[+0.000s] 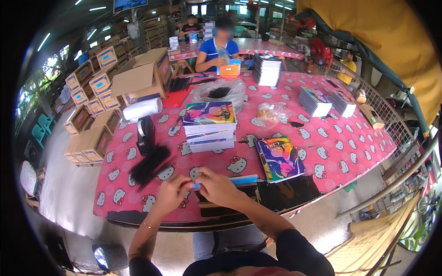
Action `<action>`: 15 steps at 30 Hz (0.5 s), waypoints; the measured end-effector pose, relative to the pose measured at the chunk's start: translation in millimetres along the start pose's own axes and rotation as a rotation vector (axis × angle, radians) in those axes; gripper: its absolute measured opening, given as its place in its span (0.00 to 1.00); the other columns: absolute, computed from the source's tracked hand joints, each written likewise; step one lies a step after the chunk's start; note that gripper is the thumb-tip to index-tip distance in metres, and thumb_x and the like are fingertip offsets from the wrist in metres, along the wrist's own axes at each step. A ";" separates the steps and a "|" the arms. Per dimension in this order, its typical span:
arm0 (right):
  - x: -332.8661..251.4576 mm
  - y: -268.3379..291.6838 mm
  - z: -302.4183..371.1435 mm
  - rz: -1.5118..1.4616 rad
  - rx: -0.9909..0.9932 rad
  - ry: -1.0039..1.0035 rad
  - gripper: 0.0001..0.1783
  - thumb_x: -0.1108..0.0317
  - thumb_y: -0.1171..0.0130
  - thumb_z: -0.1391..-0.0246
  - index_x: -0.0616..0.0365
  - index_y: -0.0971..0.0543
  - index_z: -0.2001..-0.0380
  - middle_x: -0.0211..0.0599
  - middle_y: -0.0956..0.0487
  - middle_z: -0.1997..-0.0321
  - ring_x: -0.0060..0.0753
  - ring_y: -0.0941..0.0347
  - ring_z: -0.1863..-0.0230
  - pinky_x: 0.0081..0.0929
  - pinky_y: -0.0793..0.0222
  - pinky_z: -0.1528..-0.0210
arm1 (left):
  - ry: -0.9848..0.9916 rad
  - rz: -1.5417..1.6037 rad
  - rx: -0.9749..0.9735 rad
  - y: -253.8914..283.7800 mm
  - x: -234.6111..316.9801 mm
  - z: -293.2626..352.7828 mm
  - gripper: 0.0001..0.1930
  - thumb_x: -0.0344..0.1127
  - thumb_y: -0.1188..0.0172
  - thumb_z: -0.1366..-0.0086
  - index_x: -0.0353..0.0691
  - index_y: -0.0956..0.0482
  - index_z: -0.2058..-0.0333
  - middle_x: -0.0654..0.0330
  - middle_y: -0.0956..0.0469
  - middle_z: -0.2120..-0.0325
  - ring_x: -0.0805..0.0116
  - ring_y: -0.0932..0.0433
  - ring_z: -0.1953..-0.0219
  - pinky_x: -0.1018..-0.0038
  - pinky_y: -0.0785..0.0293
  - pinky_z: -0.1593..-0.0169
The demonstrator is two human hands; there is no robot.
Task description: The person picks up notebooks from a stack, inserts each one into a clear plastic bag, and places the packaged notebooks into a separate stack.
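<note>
My left hand [174,192] and my right hand [217,187] meet at the near edge of the table, fingers pinched close together. Between the fingertips is something too small to make out, at the left end of a blue-edged, book-like thing [244,180] lying flat under my right hand. A bundle of thin black strands [149,165] lies left of my left hand. Beyond my hands stands a stack of notebooks [209,131] with a colourful top cover. To the right, colourful notebooks [280,158] lie at an angle, partly over a dark patch of the table.
A black tape dispenser [146,135] and a white roll [142,109] stand at the left, beside cardboard boxes [142,76]. Plastic bags [271,114] lie mid-table. More notebook stacks [314,102] stand at the right. Across the table a person in blue [209,48] handles an orange-covered item.
</note>
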State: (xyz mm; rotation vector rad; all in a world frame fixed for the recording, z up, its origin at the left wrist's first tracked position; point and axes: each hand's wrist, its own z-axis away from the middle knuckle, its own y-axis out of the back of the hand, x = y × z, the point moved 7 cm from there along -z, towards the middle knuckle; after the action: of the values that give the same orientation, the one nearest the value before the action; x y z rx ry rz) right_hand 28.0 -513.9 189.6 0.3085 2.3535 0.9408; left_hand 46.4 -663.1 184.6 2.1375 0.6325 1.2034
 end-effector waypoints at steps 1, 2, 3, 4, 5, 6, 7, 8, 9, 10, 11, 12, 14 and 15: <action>-5.0 5.2 1.4 0.047 0.005 0.029 0.12 0.68 0.41 0.47 0.53 0.22 0.58 0.38 0.24 0.62 0.50 0.22 0.68 0.42 0.26 0.67 | -0.042 -0.027 0.075 4.2 12.9 -2.3 0.09 0.36 0.36 0.37 0.37 0.21 0.62 0.52 0.25 0.71 0.54 0.22 0.75 0.64 0.27 0.71; -7.7 9.6 3.0 0.093 0.011 0.057 0.12 0.68 0.42 0.46 0.53 0.22 0.57 0.38 0.24 0.61 0.51 0.22 0.68 0.43 0.26 0.67 | -0.069 -0.061 0.097 5.2 18.5 -3.5 0.09 0.36 0.37 0.36 0.37 0.21 0.63 0.53 0.24 0.71 0.53 0.22 0.75 0.63 0.27 0.71; -3.3 10.8 4.9 0.128 0.005 0.063 0.12 0.68 0.42 0.45 0.52 0.22 0.57 0.37 0.23 0.62 0.50 0.22 0.67 0.43 0.26 0.67 | -0.096 -0.095 0.118 5.9 22.2 -4.8 0.09 0.37 0.37 0.36 0.37 0.21 0.63 0.53 0.24 0.71 0.52 0.22 0.75 0.62 0.27 0.71; 2.6 11.8 8.1 0.163 -0.004 0.066 0.11 0.69 0.42 0.44 0.50 0.21 0.57 0.36 0.22 0.62 0.49 0.22 0.66 0.42 0.26 0.67 | -0.121 -0.127 0.137 6.5 24.0 -4.1 0.09 0.37 0.38 0.35 0.37 0.21 0.64 0.53 0.24 0.71 0.51 0.22 0.75 0.61 0.27 0.71; 6.0 11.8 10.3 0.198 -0.012 0.068 0.11 0.69 0.42 0.43 0.49 0.21 0.56 0.35 0.22 0.63 0.48 0.21 0.66 0.42 0.26 0.67 | -0.120 -0.131 0.109 3.8 19.0 -4.1 0.09 0.37 0.38 0.35 0.37 0.21 0.65 0.54 0.24 0.72 0.50 0.22 0.75 0.61 0.27 0.71; 10.8 8.4 10.8 0.151 -0.061 0.028 0.11 0.69 0.43 0.43 0.49 0.21 0.56 0.35 0.21 0.64 0.48 0.21 0.66 0.43 0.26 0.67 | -0.119 -0.134 0.081 0.3 11.6 -4.6 0.09 0.37 0.38 0.35 0.37 0.21 0.66 0.54 0.24 0.72 0.49 0.23 0.75 0.60 0.27 0.71; 15.3 7.4 8.4 0.110 -0.108 -0.015 0.10 0.68 0.43 0.42 0.48 0.21 0.56 0.35 0.21 0.64 0.47 0.21 0.66 0.43 0.26 0.66 | -0.124 -0.135 0.052 -1.6 8.6 -7.3 0.08 0.37 0.38 0.35 0.37 0.21 0.66 0.54 0.24 0.72 0.48 0.23 0.75 0.60 0.28 0.71; 19.2 5.6 6.9 0.069 -0.156 -0.057 0.10 0.68 0.44 0.42 0.48 0.21 0.56 0.35 0.21 0.65 0.47 0.21 0.66 0.43 0.26 0.66 | -0.137 -0.153 0.062 -0.7 9.1 -8.8 0.08 0.36 0.37 0.36 0.36 0.21 0.66 0.53 0.24 0.73 0.49 0.24 0.76 0.61 0.29 0.72; 18.5 7.6 5.7 0.048 -0.135 -0.046 0.09 0.68 0.45 0.41 0.48 0.21 0.57 0.36 0.20 0.66 0.48 0.21 0.67 0.44 0.26 0.67 | -0.150 -0.171 0.071 0.1 11.8 -11.3 0.08 0.35 0.37 0.36 0.35 0.22 0.67 0.52 0.25 0.74 0.50 0.25 0.76 0.62 0.30 0.72; 17.1 10.6 4.3 0.027 -0.116 -0.033 0.09 0.68 0.45 0.41 0.48 0.20 0.58 0.37 0.20 0.68 0.48 0.21 0.69 0.45 0.27 0.68 | -0.162 -0.189 0.083 1.8 14.4 -13.5 0.08 0.34 0.37 0.36 0.34 0.22 0.67 0.51 0.25 0.74 0.51 0.26 0.77 0.63 0.31 0.73; 15.8 12.7 3.1 0.006 -0.097 -0.021 0.09 0.68 0.46 0.41 0.48 0.20 0.59 0.38 0.19 0.69 0.48 0.21 0.70 0.45 0.27 0.69 | -0.134 -0.169 0.033 0.3 8.4 -15.8 0.09 0.34 0.37 0.36 0.34 0.23 0.67 0.51 0.25 0.75 0.51 0.26 0.77 0.63 0.31 0.73; 15.6 12.5 2.1 0.004 -0.102 -0.023 0.09 0.68 0.46 0.41 0.49 0.20 0.59 0.38 0.19 0.69 0.49 0.21 0.70 0.46 0.27 0.69 | -0.105 -0.149 -0.015 -1.6 -1.1 -17.9 0.09 0.34 0.37 0.36 0.34 0.23 0.66 0.52 0.26 0.76 0.50 0.27 0.77 0.63 0.31 0.73; 17.4 13.3 2.3 0.007 -0.113 -0.035 0.08 0.67 0.45 0.41 0.49 0.20 0.60 0.38 0.19 0.68 0.49 0.21 0.70 0.46 0.28 0.69 | -0.045 -0.060 -0.074 -5.0 -6.7 -20.7 0.10 0.36 0.36 0.36 0.35 0.24 0.65 0.52 0.27 0.76 0.50 0.27 0.76 0.64 0.31 0.72; 17.3 12.9 2.1 0.012 -0.115 -0.027 0.08 0.67 0.45 0.42 0.48 0.20 0.60 0.39 0.19 0.68 0.49 0.21 0.70 0.46 0.28 0.69 | -0.011 0.006 -0.082 -4.7 -5.9 -20.9 0.11 0.37 0.36 0.36 0.35 0.24 0.64 0.52 0.28 0.75 0.50 0.27 0.75 0.64 0.31 0.72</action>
State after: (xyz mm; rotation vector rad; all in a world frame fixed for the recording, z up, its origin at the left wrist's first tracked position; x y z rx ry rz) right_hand 15.2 -496.3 189.7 0.2883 2.2648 1.0670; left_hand 24.8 -658.0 186.3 2.0780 0.5628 1.1988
